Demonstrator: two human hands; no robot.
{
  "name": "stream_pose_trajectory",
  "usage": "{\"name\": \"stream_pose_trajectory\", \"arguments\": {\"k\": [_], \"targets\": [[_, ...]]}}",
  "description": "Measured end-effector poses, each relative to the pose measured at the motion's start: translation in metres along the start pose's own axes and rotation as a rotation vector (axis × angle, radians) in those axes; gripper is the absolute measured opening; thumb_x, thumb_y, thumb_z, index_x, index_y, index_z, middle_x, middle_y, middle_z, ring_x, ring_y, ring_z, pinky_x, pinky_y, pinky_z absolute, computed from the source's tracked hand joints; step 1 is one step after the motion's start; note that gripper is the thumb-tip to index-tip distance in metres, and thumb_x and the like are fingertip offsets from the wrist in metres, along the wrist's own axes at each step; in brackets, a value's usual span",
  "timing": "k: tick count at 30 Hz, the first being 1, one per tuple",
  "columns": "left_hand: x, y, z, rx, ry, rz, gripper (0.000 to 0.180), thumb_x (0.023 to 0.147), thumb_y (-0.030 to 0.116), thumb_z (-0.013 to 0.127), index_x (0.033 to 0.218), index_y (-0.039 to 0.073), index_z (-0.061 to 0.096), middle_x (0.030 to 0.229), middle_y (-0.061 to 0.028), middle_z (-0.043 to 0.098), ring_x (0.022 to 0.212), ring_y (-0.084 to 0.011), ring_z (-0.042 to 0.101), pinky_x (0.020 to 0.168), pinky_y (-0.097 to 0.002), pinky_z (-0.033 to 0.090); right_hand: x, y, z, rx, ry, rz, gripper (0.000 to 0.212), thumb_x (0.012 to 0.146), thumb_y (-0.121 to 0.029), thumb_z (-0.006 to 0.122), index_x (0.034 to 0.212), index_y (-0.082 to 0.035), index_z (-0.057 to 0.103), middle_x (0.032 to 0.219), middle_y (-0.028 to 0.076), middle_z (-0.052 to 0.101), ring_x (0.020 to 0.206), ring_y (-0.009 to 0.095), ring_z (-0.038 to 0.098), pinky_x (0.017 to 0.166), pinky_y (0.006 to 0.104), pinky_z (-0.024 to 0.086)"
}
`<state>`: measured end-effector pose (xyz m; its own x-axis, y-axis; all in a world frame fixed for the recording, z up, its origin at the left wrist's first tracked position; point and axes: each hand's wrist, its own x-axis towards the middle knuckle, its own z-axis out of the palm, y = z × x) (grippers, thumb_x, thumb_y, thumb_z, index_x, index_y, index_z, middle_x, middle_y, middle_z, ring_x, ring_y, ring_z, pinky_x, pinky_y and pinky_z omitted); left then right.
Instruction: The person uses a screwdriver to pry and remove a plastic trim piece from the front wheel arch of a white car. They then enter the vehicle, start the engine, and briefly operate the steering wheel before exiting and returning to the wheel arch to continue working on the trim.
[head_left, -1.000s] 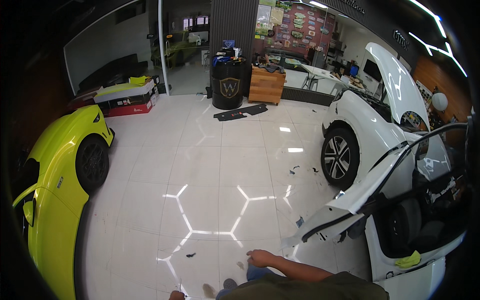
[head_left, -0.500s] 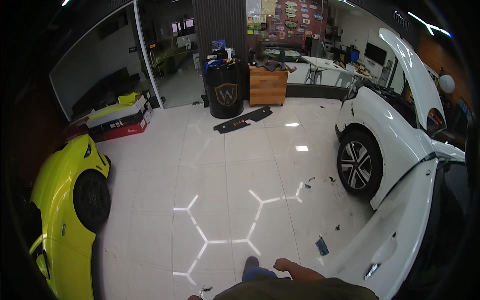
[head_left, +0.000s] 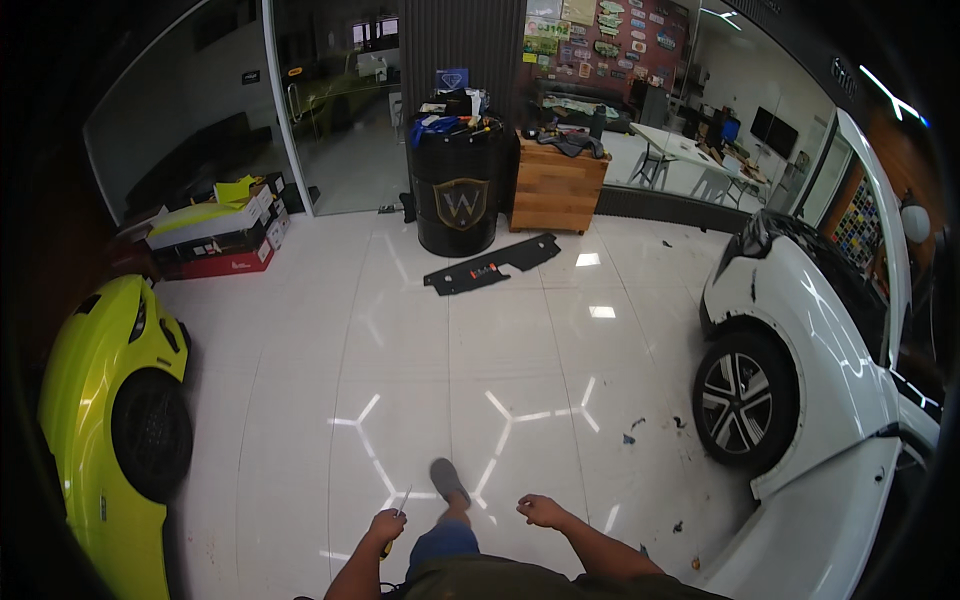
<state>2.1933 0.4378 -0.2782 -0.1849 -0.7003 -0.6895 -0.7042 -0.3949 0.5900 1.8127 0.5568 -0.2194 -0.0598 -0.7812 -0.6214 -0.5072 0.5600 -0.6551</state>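
The person's two hands were apart, in front of the body at the lower middle of the view. The left hand [head_left: 387,524] was closed around a screwdriver-like tool [head_left: 404,502], its thin, pale shaft rising above the fist and a bit of yellow and dark handle showing below it. The right hand [head_left: 541,511] hung over the floor with its fingers curled; whether they held anything small could not be told. Between the hands, one foot in a grey clog [head_left: 450,481] was set forward on the glossy tiled floor [head_left: 400,330], below blue shorts [head_left: 444,543].

To the right stood a white car [head_left: 800,305], its hood [head_left: 872,220] raised and its front wheel [head_left: 746,398] dark with silvery spokes. Small dark scraps [head_left: 629,439] lay on the tiles near that wheel. A yellow-green car [head_left: 95,390] stood at the left, well apart from the hands, its black wheel [head_left: 151,436] toward the middle of the room.

Farther ahead, a flat black panel [head_left: 455,279] with a notched edge lay on the floor before a black drum [head_left: 455,225] bearing a gold-edged shield emblem. Blue cloth or gloves [head_left: 435,126] and assorted tools lay on top of the drum. Just beside it stood a wooden cabinet [head_left: 556,190] with a grey cloth [head_left: 572,145] on it. Stacked boxes [head_left: 215,250] sat by the glass wall at the left, and a white table [head_left: 680,147] stood behind glass at the right.
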Motion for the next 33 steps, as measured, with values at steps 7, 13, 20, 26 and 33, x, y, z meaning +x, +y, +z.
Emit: {"name": "stream_pose_trajectory", "arguments": {"k": [7,13,20,26,33], "targets": [[0.185,0.156,-0.134,0.170,0.006,0.024,0.035,0.080,0.032,0.052,0.083,0.000,0.064,0.072,-0.0142,0.065,0.063,-0.0255,0.062,0.061,-0.0372,0.049,0.197,-0.097,-0.139,-0.437,0.073,-0.137,0.046,0.084,-0.034,0.055,0.116,-0.001,0.054,0.097,0.020,0.064,0.092,0.036,0.061,0.084,0.0407,0.047],[0.307,0.379,-0.256,0.151,0.085,0.168,0.031,0.082,0.027,0.054,0.095,0.001,0.063,0.078,-0.0146,0.065,0.073,-0.0263,0.063,0.066,-0.0358,0.049,0.344,-0.244,-0.316,0.037,0.417,-0.073,0.041,0.084,-0.030,0.056,0.114,-0.002,0.056,0.091,0.021,0.065,0.089,0.034,0.063,0.081,0.0396,0.049],[0.527,0.439,-0.340,0.443,0.093,0.098,0.032,0.081,0.029,0.052,0.095,0.003,0.064,0.098,-0.0206,0.063,0.093,-0.0376,0.059,0.082,-0.0423,0.047,0.625,-0.334,-0.506,0.018,0.634,-0.285,0.038,0.085,-0.025,0.058,0.114,0.000,0.054,0.072,0.014,0.064,0.060,0.019,0.064,0.059,0.0325,0.050],[0.592,0.478,-0.458,0.021,0.158,-0.166,0.021,0.079,0.022,0.055,0.078,0.001,0.060,0.060,-0.0121,0.056,0.046,-0.0197,0.053,0.043,-0.0342,0.044,0.777,-0.596,-0.689,-0.009,0.770,-0.392,0.038,0.083,-0.025,0.055,0.111,0.000,0.055,0.096,0.024,0.063,0.093,0.040,0.059,0.081,0.0430,0.047],[0.767,0.437,-0.603,0.229,0.060,-0.309,0.018,0.079,0.019,0.060,0.089,0.004,0.064,0.074,-0.0142,0.064,0.054,-0.0246,0.061,0.050,-0.0356,0.050,0.992,-0.784,-0.830,-0.246,0.888,-0.251,0.035,0.084,-0.019,0.051,0.114,-0.002,0.053,0.098,0.024,0.062,0.098,0.039,0.057,0.086,0.0448,0.046]]}}
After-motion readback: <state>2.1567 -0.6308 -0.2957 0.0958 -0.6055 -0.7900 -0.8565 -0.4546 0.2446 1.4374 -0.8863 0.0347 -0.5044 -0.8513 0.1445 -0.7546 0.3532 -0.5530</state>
